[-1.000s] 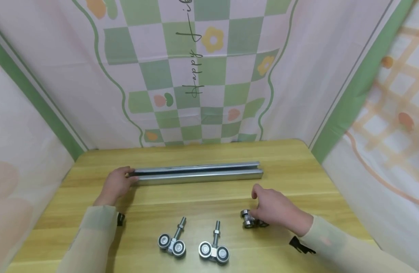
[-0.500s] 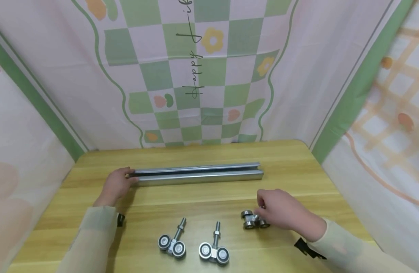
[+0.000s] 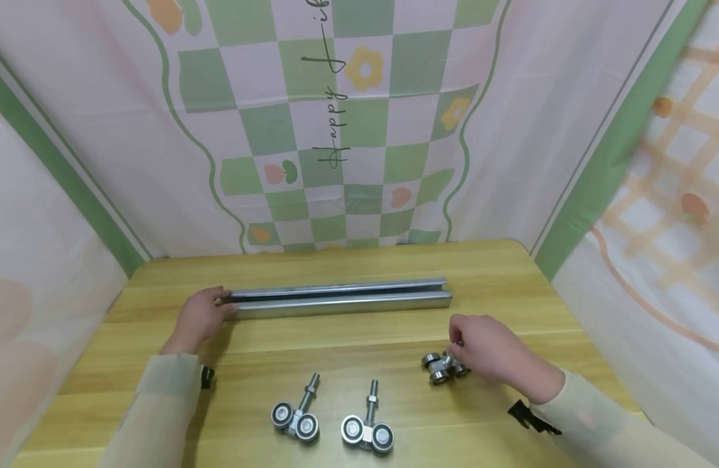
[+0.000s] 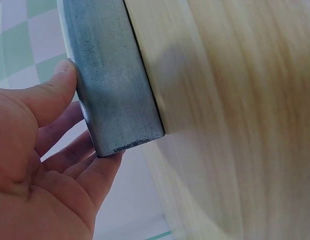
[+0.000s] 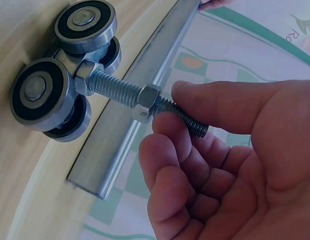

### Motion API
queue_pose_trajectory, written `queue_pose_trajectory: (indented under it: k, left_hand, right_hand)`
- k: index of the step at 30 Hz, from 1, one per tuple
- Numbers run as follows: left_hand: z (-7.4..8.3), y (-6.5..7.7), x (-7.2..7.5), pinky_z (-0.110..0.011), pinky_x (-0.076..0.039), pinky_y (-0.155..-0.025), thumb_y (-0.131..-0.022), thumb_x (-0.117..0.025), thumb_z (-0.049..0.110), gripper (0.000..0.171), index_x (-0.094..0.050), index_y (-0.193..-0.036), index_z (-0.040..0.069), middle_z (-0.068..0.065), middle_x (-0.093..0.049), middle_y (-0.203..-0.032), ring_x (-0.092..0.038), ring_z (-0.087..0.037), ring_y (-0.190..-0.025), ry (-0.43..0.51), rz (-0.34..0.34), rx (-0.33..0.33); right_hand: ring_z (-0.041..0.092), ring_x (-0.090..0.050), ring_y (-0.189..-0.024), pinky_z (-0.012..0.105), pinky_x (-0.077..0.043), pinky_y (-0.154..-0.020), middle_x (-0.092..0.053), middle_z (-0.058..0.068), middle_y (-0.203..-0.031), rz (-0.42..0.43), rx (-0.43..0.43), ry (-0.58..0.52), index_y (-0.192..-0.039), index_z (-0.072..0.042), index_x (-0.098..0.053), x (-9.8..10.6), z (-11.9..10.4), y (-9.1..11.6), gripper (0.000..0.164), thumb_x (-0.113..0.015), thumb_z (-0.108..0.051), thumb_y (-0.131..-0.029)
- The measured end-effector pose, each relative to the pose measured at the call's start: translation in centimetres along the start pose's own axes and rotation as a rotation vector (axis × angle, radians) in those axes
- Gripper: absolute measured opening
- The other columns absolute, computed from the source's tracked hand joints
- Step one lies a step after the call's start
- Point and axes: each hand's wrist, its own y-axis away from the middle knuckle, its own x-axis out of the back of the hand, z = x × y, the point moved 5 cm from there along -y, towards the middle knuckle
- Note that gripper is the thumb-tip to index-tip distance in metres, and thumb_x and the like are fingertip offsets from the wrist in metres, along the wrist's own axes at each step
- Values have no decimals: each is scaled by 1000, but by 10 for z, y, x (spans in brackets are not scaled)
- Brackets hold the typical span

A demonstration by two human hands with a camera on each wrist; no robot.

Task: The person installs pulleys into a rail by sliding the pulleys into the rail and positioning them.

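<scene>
A steel C-shaped track [image 3: 342, 305] lies across the table with its slot facing up. My left hand [image 3: 198, 318] grips its left end; in the left wrist view the thumb is on one edge of the track [image 4: 112, 80] and fingertips are at the end. My right hand [image 3: 491, 348] pinches the threaded bolt of a roller trolley [image 5: 64, 75] between thumb and curled index finger. This trolley [image 3: 440, 369] has several bearing wheels and a nut on its bolt. Two more roller trolleys, a left one [image 3: 295, 422] and a middle one [image 3: 367, 432], lie nearer me, bolts pointing away.
The wood-grain table [image 3: 219, 416] has a rounded far right corner. A checkered cloth curtain [image 3: 359, 162] hangs right behind its far edge, and more cloth hangs on the left and right sides.
My right hand has closed its grasp on the trolley's bolt and shifted slightly right; the trolley has moved a little right and turned. The left hand and track have stayed put.
</scene>
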Motion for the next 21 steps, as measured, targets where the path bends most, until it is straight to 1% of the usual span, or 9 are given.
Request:
queue_pose_trajectory:
  k: [8, 12, 17, 21]
  left_hand:
    - [-1, -2, 0, -63, -29, -108, -100, -62, 26, 49, -53, -137, -6, -32, -37, -148, -35, -53, -133, -3, 7, -8]
    - [-1, -2, 0, -63, -28, -108, -100, -62, 26, 49, -54, -137, -6, -32, -38, -148, -34, -53, -134, -7, 8, -8]
    - [-1, -2, 0, -64, -28, -108, -100, -62, 25, 49, -54, -137, -6, -32, -37, -148, -33, -53, -134, -3, 8, -5]
    - [-1, -2, 0, -63, -27, -109, -100, -62, 25, 49, -54, -137, -6, -32, -37, -148, -32, -53, -135, 4, 7, -7]
  right_hand:
    - [12, -51, -60, 33, -48, -56, -57, -6, -70, 35, -10, -9, -86, -11, -61, 4, 11, -4, 14, -73, -17, -90]
    - [12, -53, -64, 36, -50, -60, -59, -5, -73, 43, 6, -5, -89, -10, -62, 7, 15, -5, 13, -72, -17, -90]
    - [11, -56, -66, 38, -53, -63, -62, -6, -75, 48, 18, -9, -89, -10, -66, 11, 15, -5, 7, -71, -15, -90]
    - [11, -57, -67, 40, -54, -65, -62, -6, -75, 55, 34, 4, -88, -9, -68, 13, 13, -5, 6, -71, -14, -90]
